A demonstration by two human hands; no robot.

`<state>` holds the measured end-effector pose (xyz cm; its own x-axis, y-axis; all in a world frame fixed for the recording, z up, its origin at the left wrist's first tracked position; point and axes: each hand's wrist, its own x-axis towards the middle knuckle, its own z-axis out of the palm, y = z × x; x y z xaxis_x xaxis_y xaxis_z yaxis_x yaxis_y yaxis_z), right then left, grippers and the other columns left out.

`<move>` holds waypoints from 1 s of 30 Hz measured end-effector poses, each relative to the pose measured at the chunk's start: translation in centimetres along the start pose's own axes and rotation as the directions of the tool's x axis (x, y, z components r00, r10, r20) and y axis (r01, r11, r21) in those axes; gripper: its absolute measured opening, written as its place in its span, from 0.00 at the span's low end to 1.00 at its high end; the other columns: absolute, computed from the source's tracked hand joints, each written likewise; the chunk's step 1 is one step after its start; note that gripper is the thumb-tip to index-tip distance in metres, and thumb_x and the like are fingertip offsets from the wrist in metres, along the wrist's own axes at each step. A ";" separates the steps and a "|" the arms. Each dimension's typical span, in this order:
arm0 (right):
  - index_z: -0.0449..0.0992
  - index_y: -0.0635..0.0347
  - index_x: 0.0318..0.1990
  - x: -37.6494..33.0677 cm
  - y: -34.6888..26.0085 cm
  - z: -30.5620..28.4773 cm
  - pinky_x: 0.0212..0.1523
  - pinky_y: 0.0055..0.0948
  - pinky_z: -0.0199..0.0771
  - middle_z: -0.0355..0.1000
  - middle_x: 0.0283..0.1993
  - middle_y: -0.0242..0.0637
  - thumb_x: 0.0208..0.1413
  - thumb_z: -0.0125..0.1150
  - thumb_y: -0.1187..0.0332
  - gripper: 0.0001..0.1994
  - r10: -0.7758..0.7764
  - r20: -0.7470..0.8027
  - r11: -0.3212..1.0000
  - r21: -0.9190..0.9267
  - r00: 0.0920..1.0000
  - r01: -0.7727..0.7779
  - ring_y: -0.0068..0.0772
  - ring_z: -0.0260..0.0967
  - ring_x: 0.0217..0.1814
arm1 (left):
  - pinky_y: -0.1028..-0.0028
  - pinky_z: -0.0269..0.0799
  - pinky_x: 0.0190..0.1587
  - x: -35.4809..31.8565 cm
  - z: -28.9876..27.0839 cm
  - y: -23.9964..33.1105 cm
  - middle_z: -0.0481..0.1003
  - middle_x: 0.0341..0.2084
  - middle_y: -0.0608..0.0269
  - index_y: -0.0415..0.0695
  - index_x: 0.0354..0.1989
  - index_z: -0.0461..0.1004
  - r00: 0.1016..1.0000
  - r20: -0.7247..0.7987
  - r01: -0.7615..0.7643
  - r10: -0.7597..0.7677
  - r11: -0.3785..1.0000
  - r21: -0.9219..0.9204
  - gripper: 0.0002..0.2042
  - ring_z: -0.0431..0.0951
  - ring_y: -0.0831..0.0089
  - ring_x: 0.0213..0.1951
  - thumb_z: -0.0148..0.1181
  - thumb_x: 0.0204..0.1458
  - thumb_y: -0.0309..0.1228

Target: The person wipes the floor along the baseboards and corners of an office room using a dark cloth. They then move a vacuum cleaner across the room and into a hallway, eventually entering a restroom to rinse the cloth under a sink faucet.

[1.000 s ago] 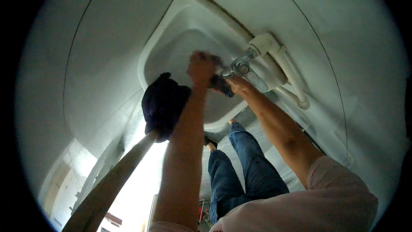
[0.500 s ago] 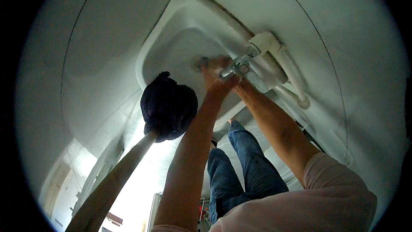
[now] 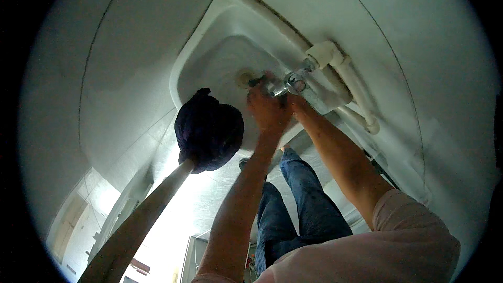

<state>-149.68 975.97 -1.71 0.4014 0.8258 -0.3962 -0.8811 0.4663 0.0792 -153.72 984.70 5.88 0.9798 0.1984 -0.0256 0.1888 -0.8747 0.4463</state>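
My left hand is curled under the faucet, over the near part of a white sink. A small dark item shows at its fingertips, too dim to name. My right hand reaches in from the right and meets the left one below the faucet. The faucet and the left hand hide its fingers. Just beyond the dark item lies the round drain, yellowish in colour. Water appears to spread over the basin floor.
Left of my left forearm, a dark purple cloth bundle sits on the end of a wood-coloured pole, overlapping the sink's near left side. White pipes run along the wall to the right. Pale wall panels enclose the sink.
My left hand has drawn back toward me from the drain, which now shows plainly. Its fingers are less blurred. My right forearm has hardly moved.
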 end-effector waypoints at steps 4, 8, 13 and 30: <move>0.66 0.57 0.55 0.5 1.6 -3.2 0.52 0.34 0.71 0.67 0.56 0.38 0.60 0.53 0.56 0.20 -0.045 -0.256 0.982 -0.187 0.966 -0.004 0.30 0.66 0.55 | 0.58 0.62 0.54 1.1 1.2 -0.7 0.75 0.36 0.55 0.46 0.38 0.77 0.994 0.046 -0.100 0.104 0.991 -0.085 0.14 0.72 0.56 0.45 0.61 0.41 0.34; 0.68 0.59 0.53 -0.8 -0.3 -6.8 0.51 0.33 0.71 0.68 0.55 0.36 0.60 0.55 0.56 0.20 -0.141 -0.444 0.915 -0.400 0.885 -0.056 0.31 0.66 0.54 | 0.57 0.66 0.49 6.0 2.8 -5.6 0.75 0.34 0.58 0.44 0.35 0.77 0.956 0.202 0.294 -0.214 0.719 -0.630 0.11 0.72 0.55 0.44 0.59 0.44 0.35; 0.68 0.54 0.56 -0.8 -1.4 1.9 0.46 0.38 0.76 0.68 0.54 0.34 0.59 0.53 0.50 0.24 -0.198 -0.155 0.876 -0.470 0.968 0.104 0.30 0.66 0.54 | 0.56 0.67 0.42 2.6 2.7 -13.2 0.73 0.30 0.52 0.42 0.29 0.75 0.979 0.176 0.190 -0.102 0.770 -0.610 0.09 0.72 0.50 0.42 0.59 0.46 0.35; 0.64 0.57 0.57 -0.8 0.3 -1.9 0.52 0.36 0.67 0.67 0.54 0.40 0.58 0.56 0.50 0.26 -0.342 -0.234 0.726 -0.681 0.910 0.098 0.36 0.66 0.53 | 0.63 0.67 0.53 10.1 -4.0 -8.1 0.71 0.49 0.50 0.41 0.58 0.64 0.583 0.770 0.805 -0.259 0.310 -0.506 0.30 0.75 0.64 0.46 0.59 0.50 0.47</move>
<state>-150.75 974.89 -3.07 0.6084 0.5174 -0.6018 -0.7704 0.2029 -0.6044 -145.61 995.55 5.55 0.5735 0.0016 -0.8192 0.8139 0.1122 0.5700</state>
